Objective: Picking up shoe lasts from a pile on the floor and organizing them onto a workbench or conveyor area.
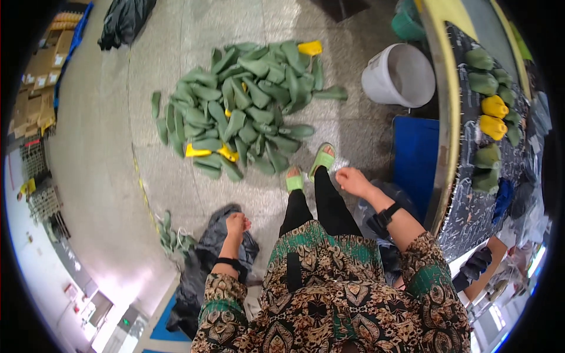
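Observation:
My left hand (237, 224) hangs in the air over a black plastic bag (219, 235), its fingers curled in and nothing visible in them. To the right, my right hand (352, 180) is raised beside my foot, loosely closed, with nothing showing in its grasp. In front of my feet, a large heap of dark green shoe lasts (235, 109) lies on the floor. A few yellow shoe lasts (228, 153) are mixed in, one of them at the far edge of the heap. Neither hand touches the heap.
A whitish bucket (379, 76) stands right of the heap, near a blue panel (415, 159). Along the right runs a table (465, 194) bearing green and yellow lasts. Another black bag (126, 20) lies far left. Several green lasts (170, 238) lie tied with string at lower left.

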A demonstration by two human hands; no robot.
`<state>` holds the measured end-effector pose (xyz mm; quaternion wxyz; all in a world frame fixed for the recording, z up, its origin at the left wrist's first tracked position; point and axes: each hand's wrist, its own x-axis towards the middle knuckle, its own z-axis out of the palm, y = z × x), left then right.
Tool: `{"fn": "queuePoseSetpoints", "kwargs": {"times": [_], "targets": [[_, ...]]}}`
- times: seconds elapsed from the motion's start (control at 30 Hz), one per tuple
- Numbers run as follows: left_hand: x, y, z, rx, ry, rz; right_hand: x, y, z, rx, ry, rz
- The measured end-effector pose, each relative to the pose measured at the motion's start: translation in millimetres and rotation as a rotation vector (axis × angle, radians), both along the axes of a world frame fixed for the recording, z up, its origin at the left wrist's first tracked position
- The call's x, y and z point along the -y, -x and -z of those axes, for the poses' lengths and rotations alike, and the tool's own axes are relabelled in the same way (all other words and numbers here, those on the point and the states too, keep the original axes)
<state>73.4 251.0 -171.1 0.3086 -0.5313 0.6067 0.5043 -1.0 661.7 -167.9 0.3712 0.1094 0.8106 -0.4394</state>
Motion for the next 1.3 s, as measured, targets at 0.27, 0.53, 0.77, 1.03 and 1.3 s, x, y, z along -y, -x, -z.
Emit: {"fn": "queuePoseSetpoints", "kwargs": {"times": [0.27, 0.53, 0.77, 1.03, 1.3], "targets": [[-64, -5, 76, 0.025, -0.185, 0.289, 2, 18, 125, 0.064, -0.028, -0.071], [-129, 80, 196, -0.048, -0.114, 0.536, 1, 13, 223, 0.296, -0.06, 0.034], [-142, 98, 260, 0.033, -0.13, 0.579, 42, -36, 293, 0.338, 0.081, 0.143], [-142, 115, 394, -0.037, 0.087, 0.514, 83, -31, 370, 0.824, 0.412, 0.254], [-180, 144, 489, -0.29, 0.224, -0.013, 55, 56, 431, 0.893, 0.391, 0.098]]}}
